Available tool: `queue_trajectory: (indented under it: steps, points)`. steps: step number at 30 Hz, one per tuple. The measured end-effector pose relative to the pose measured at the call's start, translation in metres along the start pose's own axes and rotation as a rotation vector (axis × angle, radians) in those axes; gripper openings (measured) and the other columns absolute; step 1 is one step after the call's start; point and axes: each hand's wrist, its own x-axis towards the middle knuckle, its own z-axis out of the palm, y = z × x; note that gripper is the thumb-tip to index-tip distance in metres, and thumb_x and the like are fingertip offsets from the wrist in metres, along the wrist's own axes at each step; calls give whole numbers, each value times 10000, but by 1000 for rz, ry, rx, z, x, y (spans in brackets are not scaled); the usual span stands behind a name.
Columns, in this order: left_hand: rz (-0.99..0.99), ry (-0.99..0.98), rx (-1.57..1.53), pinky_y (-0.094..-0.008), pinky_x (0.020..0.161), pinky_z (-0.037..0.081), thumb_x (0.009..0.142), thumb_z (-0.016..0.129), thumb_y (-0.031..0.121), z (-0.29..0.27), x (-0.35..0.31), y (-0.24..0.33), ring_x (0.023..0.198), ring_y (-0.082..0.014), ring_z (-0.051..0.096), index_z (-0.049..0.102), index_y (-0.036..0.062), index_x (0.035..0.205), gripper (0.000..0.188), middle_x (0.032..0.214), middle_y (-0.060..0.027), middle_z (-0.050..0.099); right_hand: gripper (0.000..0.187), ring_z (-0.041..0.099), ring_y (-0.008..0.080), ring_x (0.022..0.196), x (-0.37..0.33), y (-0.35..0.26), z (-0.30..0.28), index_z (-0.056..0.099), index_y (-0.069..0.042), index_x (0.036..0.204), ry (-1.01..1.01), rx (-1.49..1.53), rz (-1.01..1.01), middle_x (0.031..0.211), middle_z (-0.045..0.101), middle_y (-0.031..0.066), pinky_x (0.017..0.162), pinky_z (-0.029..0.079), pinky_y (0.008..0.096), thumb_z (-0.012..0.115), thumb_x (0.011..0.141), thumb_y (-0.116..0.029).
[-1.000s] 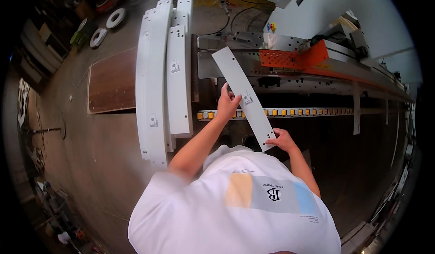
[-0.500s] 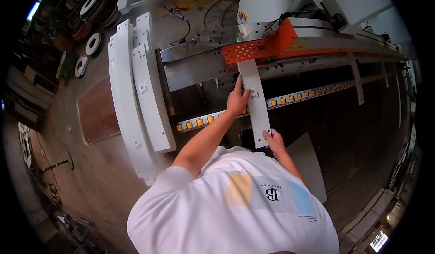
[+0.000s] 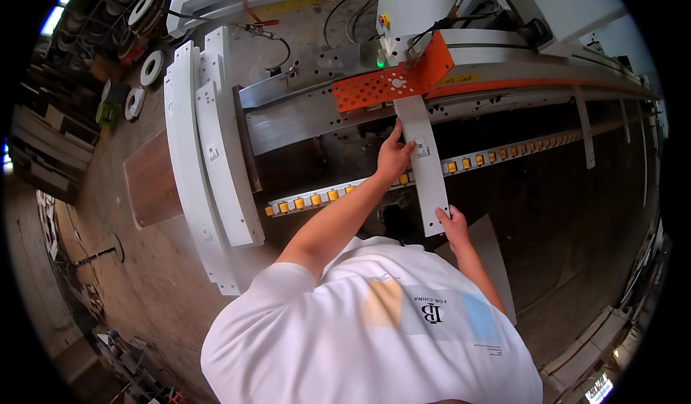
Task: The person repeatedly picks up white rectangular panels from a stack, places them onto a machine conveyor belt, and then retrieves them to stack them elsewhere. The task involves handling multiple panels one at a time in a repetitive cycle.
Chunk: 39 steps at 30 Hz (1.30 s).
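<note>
A narrow white panel (image 3: 430, 188) with a small label and holes at its near end lies crosswise over the roller rail (image 3: 317, 199). Its far end meets the orange perforated guard (image 3: 374, 91) of a long machine. My left hand (image 3: 394, 155) grips the panel's left edge, thumb on top and index finger stretched along the side. At the near right corner, my right hand (image 3: 453, 225) pinches the panel with the thumb on its upper face. The fingers beneath are hidden.
Two long white panel stacks (image 3: 227, 145) stand to the left, beside a brown board (image 3: 152, 181) on the floor. A grey steel plate (image 3: 288, 123) juts from the machine's left end. Further right, another narrow panel (image 3: 584, 127) crosses the rail. A grey sheet (image 3: 489, 260) leans near my right forearm.
The white panel has moved right along the orange guard, with both my hands still on it. My view has shifted slightly too.
</note>
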Motion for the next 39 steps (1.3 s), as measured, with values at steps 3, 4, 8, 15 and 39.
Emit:
queue_trajectory:
  steps: [3, 4, 8, 15, 39]
  points:
    - [14, -5, 48, -317, 623, 581, 974, 637, 66, 25, 15, -4, 765, -150, 700, 176, 142, 1639, 813, 929, -116, 737, 287, 577, 55, 683, 7, -7, -27, 675, -70, 1040, 8, -25, -9, 812, 623, -31, 536, 462, 244, 713, 958, -342]
    - [17, -9, 50, -330, 629, 587, 975, 636, 64, 32, 18, -5, 761, -158, 702, 206, 155, 1634, 793, 928, -116, 733, 295, 570, 50, 696, 9, -10, -36, 671, -61, 1057, 13, -43, 3, 822, 628, -30, 548, 456, 245, 708, 963, -339]
    - [29, -29, 57, -362, 660, 578, 959, 634, 102, 56, 32, -5, 732, -176, 711, 328, 157, 1601, 712, 881, -119, 727, 296, 563, 41, 738, 23, -10, -73, 663, -60, 1122, 12, -106, -12, 860, 634, -45, 631, 465, 248, 662, 1001, -330]
    - [445, 115, 569, -402, 805, 559, 892, 655, 171, -22, -16, 62, 905, -302, 720, 605, 109, 1358, 473, 1017, -121, 743, 380, 649, 197, 1026, 40, -6, -102, 628, -27, 1219, 615, -483, -421, 1130, 688, 91, 926, 508, 358, 731, 946, -271]
    - [508, 1015, 871, -507, 1134, 310, 800, 720, 83, -298, -207, 92, 1396, -409, 358, 505, 65, 1385, 623, 1549, -195, 339, 401, 680, 194, 1030, -46, -155, 229, 662, -58, 1196, -495, -527, -739, 1138, 702, 82, 885, 541, 333, 780, 862, -246]
